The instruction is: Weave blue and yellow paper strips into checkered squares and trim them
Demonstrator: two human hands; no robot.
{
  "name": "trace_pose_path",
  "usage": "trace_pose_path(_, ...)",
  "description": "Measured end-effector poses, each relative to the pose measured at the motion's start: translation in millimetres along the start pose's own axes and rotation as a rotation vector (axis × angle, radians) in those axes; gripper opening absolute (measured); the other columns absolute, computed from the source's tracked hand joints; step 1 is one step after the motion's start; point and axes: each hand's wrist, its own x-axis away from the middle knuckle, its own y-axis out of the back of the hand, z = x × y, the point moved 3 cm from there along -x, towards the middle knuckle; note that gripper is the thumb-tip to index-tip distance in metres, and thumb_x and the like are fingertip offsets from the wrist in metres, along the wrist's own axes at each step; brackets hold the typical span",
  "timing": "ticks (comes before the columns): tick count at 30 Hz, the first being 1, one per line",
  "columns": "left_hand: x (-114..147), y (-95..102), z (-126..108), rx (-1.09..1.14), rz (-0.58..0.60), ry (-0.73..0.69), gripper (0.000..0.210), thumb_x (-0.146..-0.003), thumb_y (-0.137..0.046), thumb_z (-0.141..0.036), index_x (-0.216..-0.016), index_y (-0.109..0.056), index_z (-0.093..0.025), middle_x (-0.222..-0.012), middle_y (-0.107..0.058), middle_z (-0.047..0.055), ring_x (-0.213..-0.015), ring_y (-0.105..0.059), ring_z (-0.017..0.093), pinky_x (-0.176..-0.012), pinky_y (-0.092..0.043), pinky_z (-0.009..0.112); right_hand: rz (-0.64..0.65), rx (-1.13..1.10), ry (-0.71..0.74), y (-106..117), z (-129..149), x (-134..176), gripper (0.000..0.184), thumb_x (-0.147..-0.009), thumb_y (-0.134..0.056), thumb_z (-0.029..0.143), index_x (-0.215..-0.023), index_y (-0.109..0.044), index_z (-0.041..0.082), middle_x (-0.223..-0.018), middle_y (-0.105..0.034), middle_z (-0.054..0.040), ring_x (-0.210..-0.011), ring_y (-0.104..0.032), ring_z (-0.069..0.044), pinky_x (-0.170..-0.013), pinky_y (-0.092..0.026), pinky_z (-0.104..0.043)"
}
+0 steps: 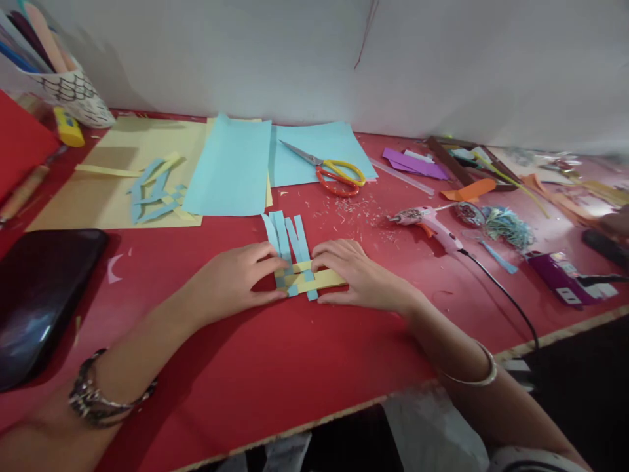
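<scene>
Yellow strips [324,280] lie woven through blue strips [303,244] on the red table [246,380], between the hands, their long axis running hand to hand; the blue ones point towards the wall [236,59]. Left hand [236,278] and right hand [356,278] both touch the weave, thumbs parted from fingers; pinching or merely pressing, I can't tell. Scissors [314,159] rest beyond.

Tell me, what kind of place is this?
It looks like a craft spot, though I can't tell if it's at home or in a workshop. The clues are the scissors, the glue gun and the woven paper strips.
</scene>
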Motion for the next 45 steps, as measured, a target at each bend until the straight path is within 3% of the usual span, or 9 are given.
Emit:
trace_pose_path(10,-2,1.9,-3,-0.024,-0.037,-0.119,0.026,-0.083,-0.049,-0.038,-0.092,-0.063,-0.019,-0.086,-0.060,0.005,-0.075,-0.056,0.017,-0.064,-0.044,0.028,0.016,-0.022,0.001,1,1,-9,0.021,-0.076,-0.063,0.033,-0.091,-0.053,0.021,-0.109,-0.056,-0.0035,-0.100,-0.048,-0.018,-0.091,-0.021,-0.036)
trace_pose_path(38,-3,0.5,-2,0.048,-0.011,-0.107,0.025,-0.080,-0.055,-0.039,-0.092,-0.062,-0.018,-0.091,-0.061,0.006,-0.080,-0.056,0.019,-0.071,-0.043,0.031,0.021,-0.062,-0.013,-3,4,-14,0.018,-0.077,-0.062,0.030,-0.091,-0.054,0.021,-0.107,-0.053,-0.0039,-0.101,-0.046,-0.018,-0.088,-0.027,-0.034)
trace_pose_path(45,-2,1.4,-3,0.075,0.013,-0.085,0.027,-0.080,-0.054,-0.041,-0.092,-0.062,-0.018,-0.091,-0.060,0.006,-0.080,-0.056,0.019,-0.069,-0.043,0.030,-0.041,-0.060,-0.006,-4,4,-15,0.019,-0.078,-0.060,0.035,-0.089,-0.053,0.022,-0.104,-0.058,-0.0024,-0.101,-0.049,-0.018,-0.090,-0.025,-0.035)
